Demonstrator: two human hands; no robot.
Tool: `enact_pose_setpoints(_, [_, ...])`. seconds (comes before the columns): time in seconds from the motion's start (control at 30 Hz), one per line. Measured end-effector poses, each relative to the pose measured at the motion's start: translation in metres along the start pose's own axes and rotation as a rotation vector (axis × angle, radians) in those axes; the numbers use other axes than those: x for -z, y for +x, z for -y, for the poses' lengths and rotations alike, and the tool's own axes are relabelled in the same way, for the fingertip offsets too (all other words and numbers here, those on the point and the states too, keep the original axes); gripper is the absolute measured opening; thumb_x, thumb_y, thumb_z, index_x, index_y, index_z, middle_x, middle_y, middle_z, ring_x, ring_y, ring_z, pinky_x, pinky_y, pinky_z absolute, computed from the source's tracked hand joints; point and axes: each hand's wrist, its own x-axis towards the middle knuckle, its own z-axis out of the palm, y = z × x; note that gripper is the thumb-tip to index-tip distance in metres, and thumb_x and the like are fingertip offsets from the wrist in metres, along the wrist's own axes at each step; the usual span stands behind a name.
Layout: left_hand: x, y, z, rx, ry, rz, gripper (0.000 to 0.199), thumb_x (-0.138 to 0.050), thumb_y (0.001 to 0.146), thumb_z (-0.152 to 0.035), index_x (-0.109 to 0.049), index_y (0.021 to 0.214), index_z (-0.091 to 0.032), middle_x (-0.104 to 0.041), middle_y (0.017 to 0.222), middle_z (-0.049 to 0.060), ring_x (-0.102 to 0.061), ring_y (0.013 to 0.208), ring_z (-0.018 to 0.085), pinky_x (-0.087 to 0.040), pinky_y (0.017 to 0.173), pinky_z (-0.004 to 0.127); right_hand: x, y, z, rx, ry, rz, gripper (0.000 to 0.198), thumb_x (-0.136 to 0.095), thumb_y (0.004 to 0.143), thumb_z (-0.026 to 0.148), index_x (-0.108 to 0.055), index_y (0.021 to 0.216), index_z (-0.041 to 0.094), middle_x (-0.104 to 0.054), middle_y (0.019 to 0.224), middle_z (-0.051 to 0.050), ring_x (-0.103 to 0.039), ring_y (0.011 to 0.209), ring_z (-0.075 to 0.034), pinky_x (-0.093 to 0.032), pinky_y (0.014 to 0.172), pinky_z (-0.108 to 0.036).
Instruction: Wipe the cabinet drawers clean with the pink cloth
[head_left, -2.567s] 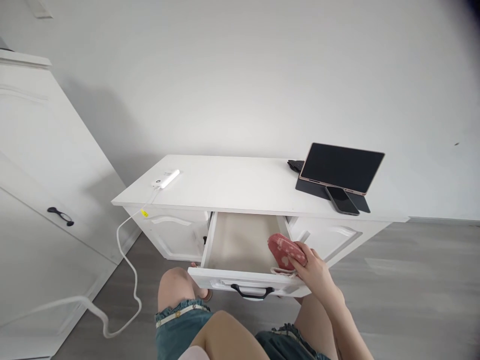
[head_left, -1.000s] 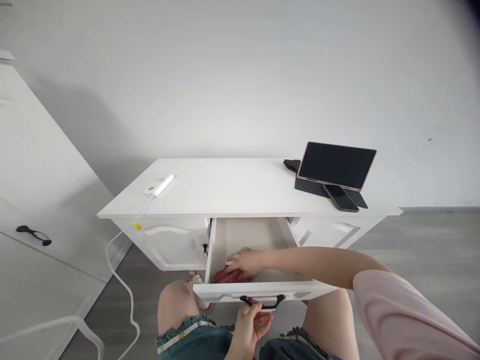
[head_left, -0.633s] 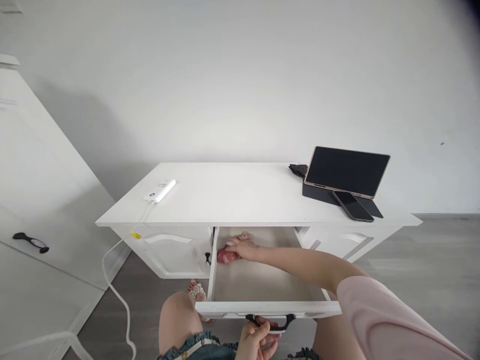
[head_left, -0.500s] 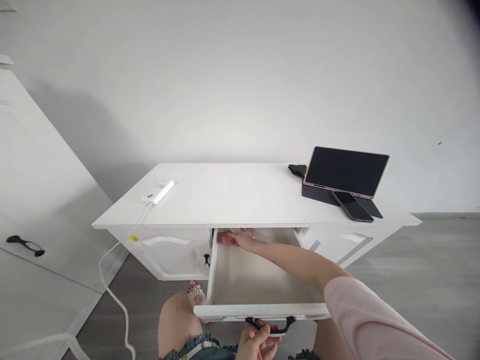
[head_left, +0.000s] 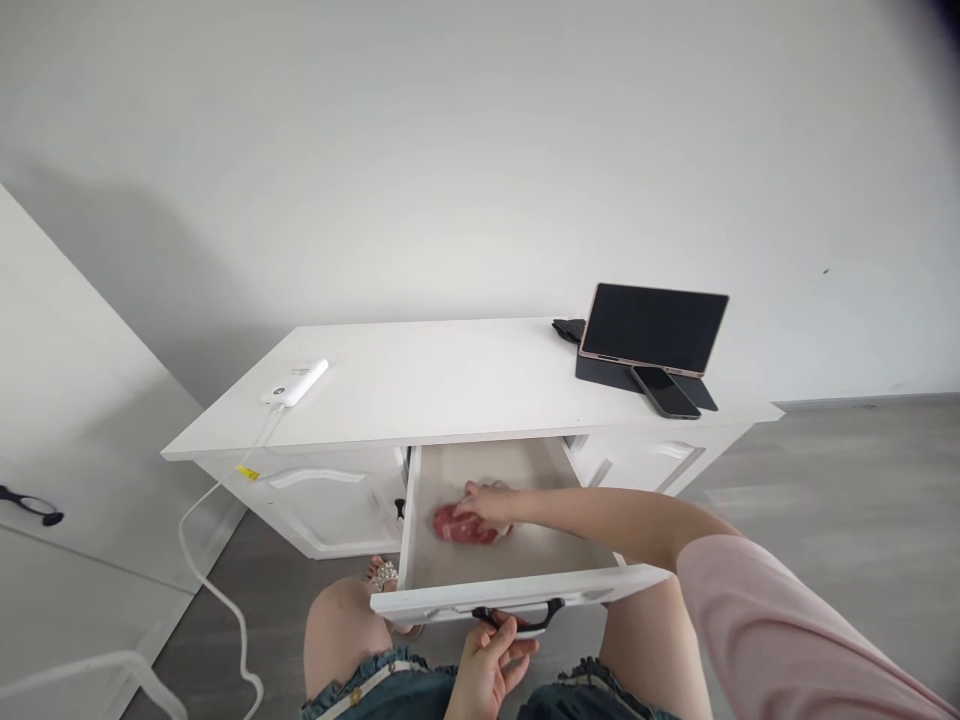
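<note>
A white drawer (head_left: 420, 598) stands pulled out of a low white cabinet (head_left: 450, 385). My right hand (head_left: 489, 503) reaches across into it and presses down on a red cloth (head_left: 456, 525) lying on the pale drawer floor, left of the middle. Below the drawer front, my left hand (head_left: 484, 668) has its fingers curled up around the black drawer handle (head_left: 519, 617). My bare knees are right under the drawer, and my pink sleeve fills the lower right corner.
On the cabinet top a dark tablet (head_left: 652, 328) is propped on its case with a phone (head_left: 664, 392) in front; a white power bank (head_left: 296, 383) lies at the left, its cable (head_left: 214, 590) hanging to the floor. A white wardrobe door (head_left: 75, 430) stands at left.
My right hand carried the red cloth from the drawer's right edge to the front left, pushed it to the back, then drew it forward. My left hand took the handle.
</note>
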Motion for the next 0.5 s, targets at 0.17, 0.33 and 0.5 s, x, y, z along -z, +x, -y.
enact_pose_setpoints(0.17, [0.001,0.0,-0.001,-0.002,0.02,-0.003,0.052,-0.092,0.044,-0.045,-0.05,0.06,-0.02,-0.071,0.08,0.001,-0.071,0.08,0.022,-0.045,0.094,0.04,-0.017,-0.047,-0.001,0.174,-0.009,0.179,0.07,-0.073,0.069,0.026,-0.051,0.133,0.043,-0.047,0.136,-0.005,-0.063,0.087,-0.02,-0.049,0.068,-0.03])
enact_pose_setpoints(0.33, [-0.001,-0.003,-0.004,-0.015,0.031,0.002,0.051,-0.092,0.045,-0.045,-0.051,0.061,-0.019,-0.07,0.081,0.001,-0.071,0.08,0.022,-0.044,0.094,0.04,-0.013,-0.06,-0.03,0.083,-0.044,0.121,0.066,-0.065,0.071,0.015,-0.054,0.131,0.04,-0.047,0.138,-0.006,-0.063,0.085,-0.018,-0.049,0.071,-0.031])
enact_pose_setpoints(0.5, [0.0,0.001,-0.003,-0.004,0.016,-0.054,0.054,-0.093,0.042,-0.043,-0.048,0.06,-0.02,-0.069,0.08,0.0,-0.071,0.077,0.023,-0.043,0.095,0.043,0.011,-0.048,-0.078,-0.072,-0.03,-0.058,0.064,-0.068,0.071,0.013,-0.057,0.13,0.035,-0.051,0.136,-0.007,-0.061,0.105,-0.022,-0.046,0.088,-0.033])
